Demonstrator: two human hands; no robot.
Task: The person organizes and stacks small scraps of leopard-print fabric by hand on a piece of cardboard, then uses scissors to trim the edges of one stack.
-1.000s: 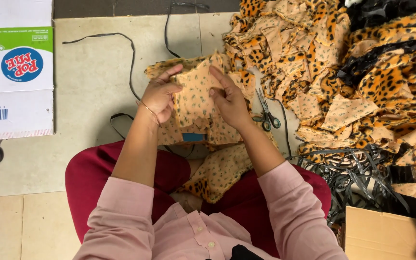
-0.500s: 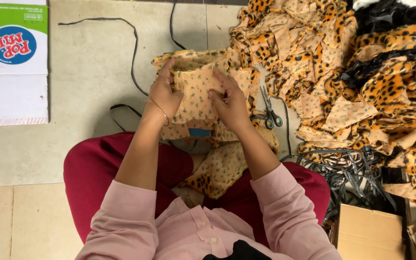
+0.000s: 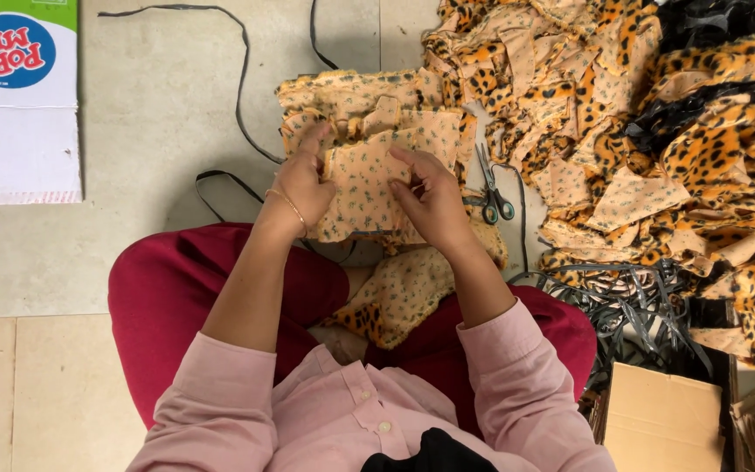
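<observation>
I sit on the floor in red trousers and a pink shirt. My left hand (image 3: pixel 301 181) and my right hand (image 3: pixel 430 194) both pinch a peach fabric piece (image 3: pixel 362 179) with a small dark print, held flat in front of me. It rests over a stack of similar pieces (image 3: pixel 356 94) with leopard-print edges. One more folded piece (image 3: pixel 404 288) lies in my lap between my knees.
Scissors (image 3: pixel 489 190) lie just right of my right hand. A large heap of leopard-print fabric (image 3: pixel 657 122) fills the right side, with black straps (image 3: pixel 640 301) below it. A cardboard box (image 3: pixel 666 418) sits at lower right, a printed carton (image 3: pixel 15 96) at upper left, a black cord (image 3: pixel 242 96) on the floor.
The view has shifted slightly. My hands have lowered and spread the peach piece flatter over the stack; the right fingers moved along its right edge.
</observation>
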